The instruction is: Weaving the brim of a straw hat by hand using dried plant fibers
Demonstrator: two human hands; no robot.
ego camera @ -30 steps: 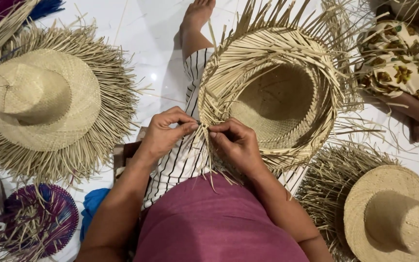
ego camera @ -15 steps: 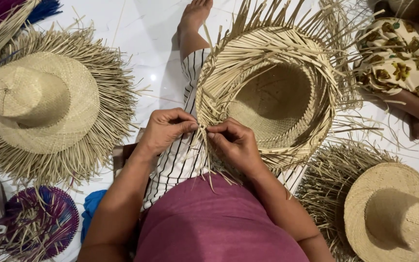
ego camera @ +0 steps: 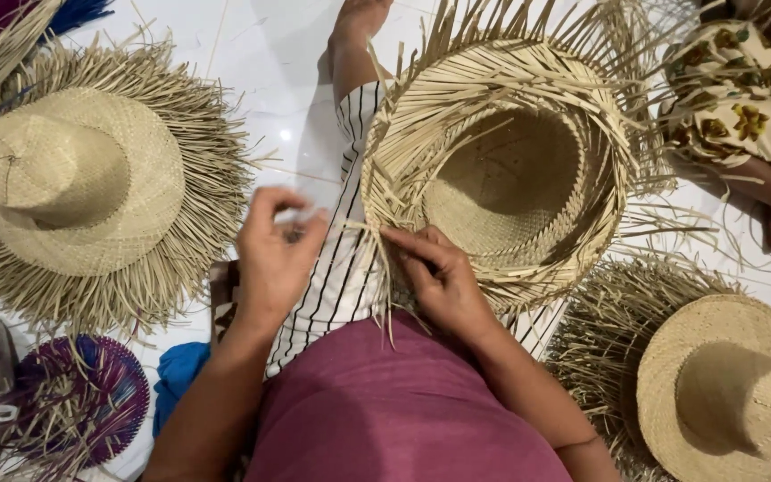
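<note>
Head cam, looks straight down, close over lap.

White tiled floor (ego camera: 261, 62) carries two finished straw hats, left (ego camera: 73, 178) and lower right (ego camera: 725, 393), a purple woven fan (ego camera: 91, 402), blue cloth (ego camera: 176, 379).

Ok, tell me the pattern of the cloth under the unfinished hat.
White with thin black stripes, on the cloth; head view.

No packages, labels, signs or screens show anywhere on the white tiled floor (ego camera: 261, 62); the only near candidate, something pale at its lower-left corner, is too blurred to tell.
</note>
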